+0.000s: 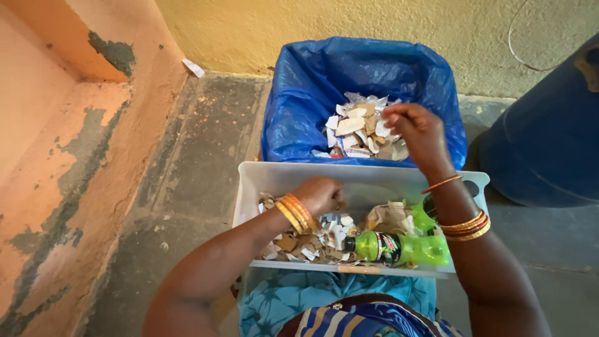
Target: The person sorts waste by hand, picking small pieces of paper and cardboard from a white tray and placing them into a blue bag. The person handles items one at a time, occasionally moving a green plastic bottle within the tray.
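Right hand is out over the blue plastic-lined bin, fingertips pinched narrow above the heap of torn cardboard and paper scraps lying in the bin's middle. Whether a scrap sits between those fingers, I cannot tell; the pinch hides it.

Left hand is down inside the white rectangular plastic tray, curled closed among the loose scraps along the tray's near-left side. It looks to be gathering a pinch of them, though what it has is hidden under the knuckles. Gold and orange bangles ring both wrists.

At the tray's near-right corner lies a green plastic bottle on its side, dark cap pointing left, with crumpled brown paper just behind it, toward the tray's middle.

Judging by the piles: a good heap already sits in the bin, but plenty of scraps cover the tray's left half, and the crumpled paper and bottle lie unsorted. Somewhere around midway, I'd say, with the finer bits left to clear.

The bin stands touching the tray's far edge, on a grey concrete floor beside a peeling orange wall.
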